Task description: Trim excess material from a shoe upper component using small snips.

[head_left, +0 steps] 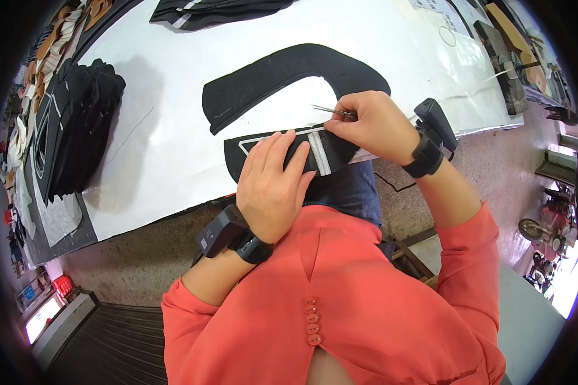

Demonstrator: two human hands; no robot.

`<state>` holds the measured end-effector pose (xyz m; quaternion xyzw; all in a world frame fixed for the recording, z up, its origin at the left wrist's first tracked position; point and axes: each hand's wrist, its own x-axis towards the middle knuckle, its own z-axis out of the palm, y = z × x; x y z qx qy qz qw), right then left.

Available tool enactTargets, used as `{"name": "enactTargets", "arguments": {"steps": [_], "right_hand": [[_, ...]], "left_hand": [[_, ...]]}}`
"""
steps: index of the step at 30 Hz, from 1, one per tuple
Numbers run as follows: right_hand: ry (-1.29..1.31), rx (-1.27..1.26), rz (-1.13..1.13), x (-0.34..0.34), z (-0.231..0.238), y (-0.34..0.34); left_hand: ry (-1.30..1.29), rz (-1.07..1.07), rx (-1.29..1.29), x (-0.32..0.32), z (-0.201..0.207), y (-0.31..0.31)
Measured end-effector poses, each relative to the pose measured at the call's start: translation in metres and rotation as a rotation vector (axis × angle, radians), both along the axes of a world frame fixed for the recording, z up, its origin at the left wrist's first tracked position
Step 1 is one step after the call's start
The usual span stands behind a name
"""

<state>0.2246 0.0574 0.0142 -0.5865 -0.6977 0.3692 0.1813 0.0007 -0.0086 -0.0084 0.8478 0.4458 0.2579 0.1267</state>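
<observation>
Flat and spread, my left hand [273, 183] presses down on a black fabric piece [341, 146] with white strips, at the table's near edge. A pale band [318, 153] crosses this piece beside my fingertips. My right hand [376, 125] is closed around a thin metal tool [331, 111] with pointed tips, which could be tweezers or small snips. Its tips point left, just above the piece's upper edge. My right thumb and fingertips meet at that edge, by the end of a white strip. Just beyond lies a curved black piece [289, 67].
A stack of black pieces [77, 128] stands on the white-covered table [173, 83] at left. More black pieces [218, 11] lie at the far edge. A loose thread [131, 135] lies near the stack. A dark block [499, 64] sits at the right edge.
</observation>
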Motion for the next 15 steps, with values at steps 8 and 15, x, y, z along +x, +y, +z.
{"name": "enactTargets", "arguments": {"steps": [8, 15], "right_hand": [[-0.064, -0.008, 0.050, -0.003, 0.005, 0.002], [0.002, -0.052, 0.100, 0.015, 0.011, 0.008]], "left_hand": [[-0.117, -0.078, -0.008, 0.015, -0.003, 0.005], [-0.016, -0.135, 0.039, 0.023, 0.001, 0.012]]}}
